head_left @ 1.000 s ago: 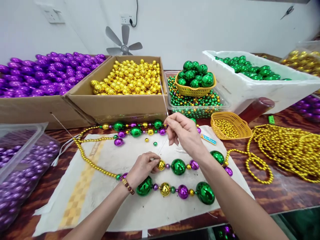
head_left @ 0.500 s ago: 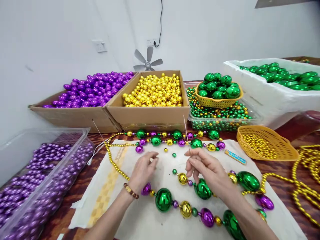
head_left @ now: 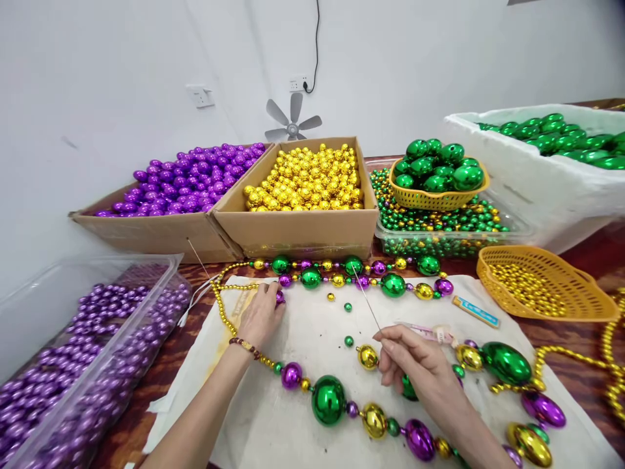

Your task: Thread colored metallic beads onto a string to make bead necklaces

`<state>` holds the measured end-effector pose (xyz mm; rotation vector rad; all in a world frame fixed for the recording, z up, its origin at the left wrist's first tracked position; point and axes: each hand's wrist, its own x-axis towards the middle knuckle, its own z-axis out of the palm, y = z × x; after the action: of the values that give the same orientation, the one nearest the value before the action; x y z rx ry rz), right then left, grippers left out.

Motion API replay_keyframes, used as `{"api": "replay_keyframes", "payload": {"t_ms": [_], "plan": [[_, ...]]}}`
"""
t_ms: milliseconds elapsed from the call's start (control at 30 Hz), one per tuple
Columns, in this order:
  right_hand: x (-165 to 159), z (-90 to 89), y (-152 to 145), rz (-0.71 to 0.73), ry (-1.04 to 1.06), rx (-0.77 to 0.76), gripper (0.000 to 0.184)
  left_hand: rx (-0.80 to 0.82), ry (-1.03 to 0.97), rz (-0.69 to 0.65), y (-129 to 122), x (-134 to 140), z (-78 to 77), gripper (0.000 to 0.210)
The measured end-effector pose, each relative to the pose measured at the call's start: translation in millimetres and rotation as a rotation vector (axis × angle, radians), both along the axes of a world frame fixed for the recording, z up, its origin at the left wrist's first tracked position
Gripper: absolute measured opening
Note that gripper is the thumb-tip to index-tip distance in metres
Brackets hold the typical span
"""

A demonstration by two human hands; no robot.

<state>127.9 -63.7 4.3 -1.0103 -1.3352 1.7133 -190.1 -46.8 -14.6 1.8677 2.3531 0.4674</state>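
Observation:
My left hand (head_left: 261, 316), wearing a beaded bracelet, is closed around a shiny purple bead (head_left: 280, 297) on the white cloth (head_left: 293, 345), its fingertips partly hidden. My right hand (head_left: 410, 358) pinches a long thin needle (head_left: 366, 301), which points up and away to the left. Below the hands lies a strand of large green, gold and purple beads; a green ball (head_left: 329, 400) and a gold ball (head_left: 374, 420) are on it. A loose gold ball (head_left: 368, 357) and small green beads (head_left: 348, 307) rest between the hands.
Boxes of purple beads (head_left: 185, 179) and gold beads (head_left: 307, 179) stand at the back. A yellow basket (head_left: 586, 296) and a white foam box (head_left: 532, 169) are to the right. A clear bin (head_left: 146, 326) of purple beads is at left. A finished-looking bead strand (head_left: 311, 278) lies behind.
My left hand has moved away and to the left, onto the purple bead. My right hand has lowered slightly to the right, and the needle now tilts to the left.

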Motion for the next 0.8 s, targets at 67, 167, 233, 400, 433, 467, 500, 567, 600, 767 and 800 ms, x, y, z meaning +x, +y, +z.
{"api": "replay_keyframes", "payload": {"t_ms": [67, 167, 233, 400, 433, 467, 500, 567, 600, 767, 800], "plan": [[0.9, -2.1, -1.5, -0.003, 0.010, 0.010, 0.023, -0.001, 0.021, -0.002, -0.6, 0.5, 1.5, 0.022], [1.5, -5.4, -3.1, 0.001, 0.002, 0.030, 0.024, 0.039, -0.088, -0.002, -2.6, 5.0, 7.8, 0.019], [1.4, -7.6, -3.5, 0.005, -0.022, 0.030, 0.024, 0.075, -0.431, 0.012, -5.2, 15.8, 14.8, 0.022], [0.4, -9.9, -3.0, 0.003, -0.167, 0.087, 0.028, 0.025, -1.582, 0.077, -11.6, 62.3, 35.8, 0.029], [0.5, -9.3, -3.2, 0.003, -0.202, 0.120, 0.029, 0.003, -1.714, 0.099, -11.5, 70.3, 39.0, 0.028], [0.7, -8.4, -3.6, 0.007, -0.235, 0.156, 0.029, -0.011, -1.810, 0.125, -10.7, 76.8, 41.4, 0.027], [1.1, -7.4, -4.2, 0.014, -0.265, 0.191, 0.030, -0.013, -1.880, 0.159, -9.2, 81.7, 42.9, 0.025], [2.2, -5.5, -5.9, 0.042, -0.320, 0.243, 0.030, 0.021, -1.978, 0.235, -5.2, 87.1, 43.6, 0.020], [2.9, -4.8, -6.9, 0.055, -0.341, 0.260, 0.030, 0.039, -2.014, 0.271, -3.0, 88.2, 43.0, 0.019], [5.3, -6.9, -10.6, 0.111, -0.394, 0.322, 0.026, 0.050, -2.103, 0.373, 2.7, 88.0, 38.1, 0.019], [5.4, -8.1, -11.0, 0.122, -0.403, 0.335, 0.026, 0.041, -2.111, 0.382, 2.9, 87.8, 37.4, 0.020]]}}
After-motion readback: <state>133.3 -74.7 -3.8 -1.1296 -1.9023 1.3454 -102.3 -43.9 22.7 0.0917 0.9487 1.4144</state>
